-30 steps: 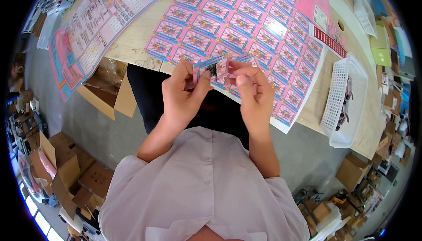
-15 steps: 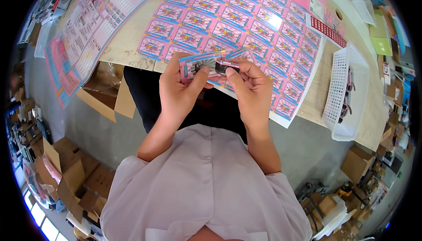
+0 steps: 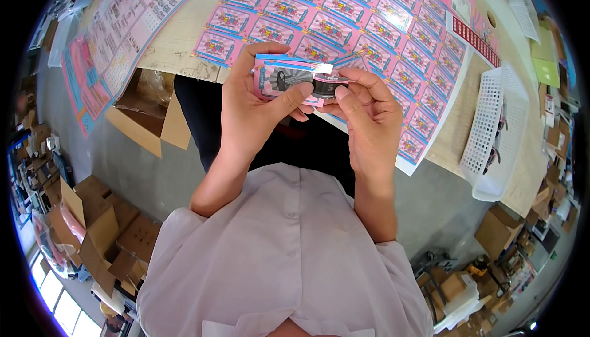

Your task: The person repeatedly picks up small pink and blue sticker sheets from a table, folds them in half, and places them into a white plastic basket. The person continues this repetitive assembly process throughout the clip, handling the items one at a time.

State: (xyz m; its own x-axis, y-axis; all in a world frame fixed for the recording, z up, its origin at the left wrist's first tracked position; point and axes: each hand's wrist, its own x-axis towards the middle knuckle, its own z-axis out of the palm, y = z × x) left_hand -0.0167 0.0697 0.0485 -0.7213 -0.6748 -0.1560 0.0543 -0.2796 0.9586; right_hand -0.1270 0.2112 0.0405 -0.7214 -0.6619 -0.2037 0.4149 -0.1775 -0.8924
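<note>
Workroom: grey floor (image 3: 166, 180) below, with an open cardboard box (image 3: 135, 134) just beside the counter's front edge at the left and more cartons (image 3: 95, 245) stacked farther toward the lower left.
Counter: pale, wood-toned counter (image 3: 166, 54) running across the upper part of my view, its front edge just beyond the wearer's dark trousers (image 3: 196, 115).
Printed sheets: one large pink-and-blue sheet (image 3: 344, 5) of repeated rectangles lies beyond the hands; another printed sheet (image 3: 135, 29) hangs over the edge at the left.
Card: I see a small pink card (image 3: 289, 74) with a grey picture, raised off the counter in front of the large sheet, blue along its top.
Left hand: this hand (image 3: 249, 106) grips the card at its left end, thumb across the front, other fingers bent around the edge and behind.
Right hand: this one (image 3: 372, 112) pinches a small dark piece (image 3: 324, 88) between thumb and fingers.
Dark piece: it overlaps the card's right end; I cannot tell whether the two are joined.
Basket: white perforated basket (image 3: 482, 122) near the counter's right edge, dark items (image 3: 495, 157) inside, too small for me to identify.
Red strip: a red sheet with pale marks (image 3: 473, 39) lies just beyond the basket.
</note>
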